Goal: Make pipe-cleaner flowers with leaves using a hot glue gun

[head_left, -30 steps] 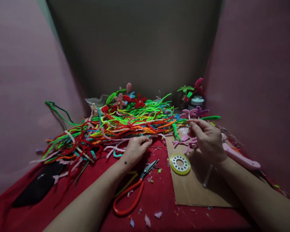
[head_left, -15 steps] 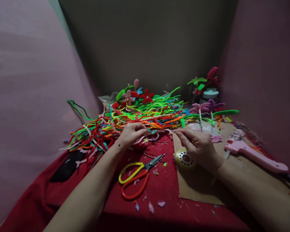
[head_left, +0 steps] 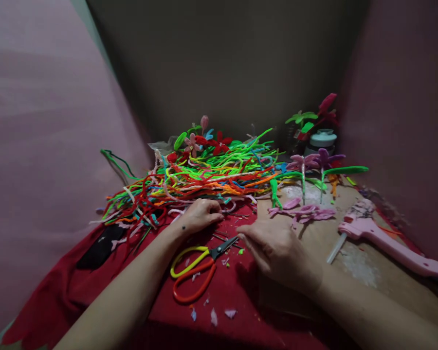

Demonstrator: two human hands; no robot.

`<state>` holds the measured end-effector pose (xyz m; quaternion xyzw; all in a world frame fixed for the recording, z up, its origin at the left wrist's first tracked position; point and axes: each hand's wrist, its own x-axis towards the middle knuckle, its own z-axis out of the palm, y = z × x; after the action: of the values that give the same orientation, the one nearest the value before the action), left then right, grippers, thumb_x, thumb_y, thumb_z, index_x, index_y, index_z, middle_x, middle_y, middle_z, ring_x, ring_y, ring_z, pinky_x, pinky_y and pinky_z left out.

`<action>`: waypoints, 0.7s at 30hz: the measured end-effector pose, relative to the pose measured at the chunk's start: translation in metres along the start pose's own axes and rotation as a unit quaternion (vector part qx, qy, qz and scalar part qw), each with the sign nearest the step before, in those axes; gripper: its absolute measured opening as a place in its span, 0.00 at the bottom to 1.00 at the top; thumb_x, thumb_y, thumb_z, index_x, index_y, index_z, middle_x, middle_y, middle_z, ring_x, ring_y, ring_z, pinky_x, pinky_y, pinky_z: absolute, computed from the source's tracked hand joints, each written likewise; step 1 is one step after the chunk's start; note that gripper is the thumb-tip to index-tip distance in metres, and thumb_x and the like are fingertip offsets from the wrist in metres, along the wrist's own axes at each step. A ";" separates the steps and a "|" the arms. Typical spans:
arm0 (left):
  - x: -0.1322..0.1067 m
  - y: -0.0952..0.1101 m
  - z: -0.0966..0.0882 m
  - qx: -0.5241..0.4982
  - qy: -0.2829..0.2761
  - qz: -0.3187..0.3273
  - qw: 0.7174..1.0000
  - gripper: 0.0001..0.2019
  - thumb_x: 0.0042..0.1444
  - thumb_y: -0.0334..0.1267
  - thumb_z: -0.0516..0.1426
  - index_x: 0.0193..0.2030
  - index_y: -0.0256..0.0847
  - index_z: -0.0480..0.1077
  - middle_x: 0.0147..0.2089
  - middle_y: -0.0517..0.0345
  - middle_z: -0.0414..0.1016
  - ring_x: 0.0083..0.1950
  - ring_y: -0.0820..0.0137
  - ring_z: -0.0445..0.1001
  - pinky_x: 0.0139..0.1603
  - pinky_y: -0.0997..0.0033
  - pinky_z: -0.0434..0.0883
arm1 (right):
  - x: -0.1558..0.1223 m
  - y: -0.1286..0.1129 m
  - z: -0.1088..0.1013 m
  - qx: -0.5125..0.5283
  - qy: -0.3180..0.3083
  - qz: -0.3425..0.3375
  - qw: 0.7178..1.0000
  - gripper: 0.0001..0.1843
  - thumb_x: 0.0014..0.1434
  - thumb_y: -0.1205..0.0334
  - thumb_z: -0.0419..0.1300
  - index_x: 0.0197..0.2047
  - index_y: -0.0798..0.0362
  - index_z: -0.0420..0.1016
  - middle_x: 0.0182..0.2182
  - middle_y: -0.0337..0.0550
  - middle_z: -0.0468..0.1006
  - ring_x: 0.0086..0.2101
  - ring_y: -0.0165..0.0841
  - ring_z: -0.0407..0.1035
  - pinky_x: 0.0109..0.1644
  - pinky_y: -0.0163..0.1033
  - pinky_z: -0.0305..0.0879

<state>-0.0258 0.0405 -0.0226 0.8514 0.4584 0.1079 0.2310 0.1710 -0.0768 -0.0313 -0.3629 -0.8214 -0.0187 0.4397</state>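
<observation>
Near the front edge of the red-cloth-covered desk (head_left: 237,291), scissors with yellow and orange loop handles (head_left: 215,252), dark blades pointing toward the right hand (head_left: 277,249). That hand's fingers bunched by the tips; can't tell if closed on anything. Left hand (head_left: 202,214) curled beside multicoloured fuzzy stems (head_left: 219,170), grip hidden. I'd flag: low sideways sweep could prick fingers or knock scissors.

Small craft corner, heaped pipe cleaners (head_left: 219,176), scissors (head_left: 216,252), pink glue gun (head_left: 390,244), fuzzy flowers (head_left: 304,161)
</observation>
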 end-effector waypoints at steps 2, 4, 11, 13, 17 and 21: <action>0.000 -0.001 0.000 0.000 0.005 0.001 1.000 0.10 0.48 0.41 0.55 0.27 0.37 0.73 0.24 0.61 0.71 0.27 0.74 0.65 0.29 0.77 0.60 | 0.000 0.001 0.001 -0.011 -0.020 -0.008 1.000 0.11 0.60 0.69 0.51 0.35 0.58 0.75 0.22 0.44 0.75 0.24 0.32 0.68 0.28 0.36 0.60; 0.000 -0.001 0.000 -0.003 0.008 0.002 1.000 0.11 0.49 0.42 0.55 0.26 0.37 0.73 0.24 0.61 0.70 0.27 0.74 0.65 0.28 0.77 0.59 | 0.001 0.009 -0.003 -0.054 -0.027 -0.001 0.998 0.11 0.59 0.70 0.51 0.35 0.58 0.75 0.22 0.44 0.74 0.25 0.33 0.67 0.28 0.37 0.59; -0.001 0.008 0.001 -0.040 0.046 -0.013 0.998 0.14 0.52 0.45 0.52 0.29 0.38 0.73 0.26 0.60 0.73 0.29 0.72 0.68 0.30 0.77 0.63 | 0.007 0.070 -0.058 -0.269 -0.067 0.234 0.932 0.13 0.57 0.69 0.52 0.40 0.54 0.77 0.37 0.50 0.77 0.38 0.40 0.69 0.37 0.39 0.61; -0.002 0.013 0.002 -0.036 0.065 -0.013 0.997 0.14 0.53 0.45 0.52 0.29 0.38 0.73 0.26 0.60 0.73 0.29 0.72 0.68 0.30 0.77 0.63 | 0.006 0.084 -0.068 -0.304 -0.098 0.306 0.897 0.13 0.58 0.66 0.52 0.39 0.52 0.78 0.38 0.49 0.78 0.39 0.41 0.70 0.35 0.39 0.60; -0.009 0.018 0.005 -0.024 0.093 0.010 0.995 0.13 0.53 0.43 0.52 0.30 0.39 0.74 0.27 0.60 0.75 0.29 0.72 0.69 0.32 0.77 0.63 | 0.004 0.098 -0.059 -0.314 -0.225 0.296 0.873 0.12 0.55 0.65 0.54 0.38 0.54 0.78 0.37 0.51 0.78 0.38 0.41 0.70 0.35 0.39 0.58; -0.014 0.020 0.010 -0.007 0.109 0.050 0.993 0.11 0.55 0.40 0.53 0.29 0.38 0.74 0.29 0.58 0.75 0.31 0.73 0.70 0.34 0.76 0.63 | 0.006 0.095 -0.046 -0.327 -0.235 0.286 0.869 0.11 0.55 0.63 0.55 0.30 0.53 0.79 0.31 0.52 0.78 0.36 0.41 0.69 0.35 0.39 0.56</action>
<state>-0.0153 0.0162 -0.0214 0.8551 0.4365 0.2143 0.1796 0.2595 -0.0197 -0.0259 -0.6989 -0.7074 -0.0739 0.0753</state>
